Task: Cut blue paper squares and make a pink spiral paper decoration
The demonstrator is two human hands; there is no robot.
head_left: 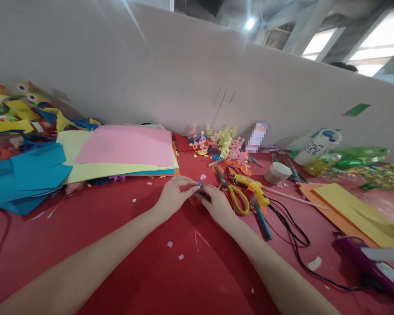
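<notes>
My left hand (174, 192) and my right hand (216, 203) meet over the red table cover (134, 245). Together they pinch a small paper craft piece (201, 180) with a pink tip on a thin blue stem, over a bit of orange paper (194, 200). Fingers of both hands are closed round it. Yellow-handled scissors (234, 192) lie just right of my right hand, with a yellow glue gun (253, 186) and a teal pen (261, 218) beyond them.
A stack of pink, yellow and blue sheets (124, 148) lies at the back left, blue paper (26, 175) further left. Small paper curls (223, 144) sit at the back centre. A tape roll (276, 173), green bottles (354, 159), orange and yellow sheets (357, 210), a black cord (292, 232) and a purple tool (371, 262) fill the right.
</notes>
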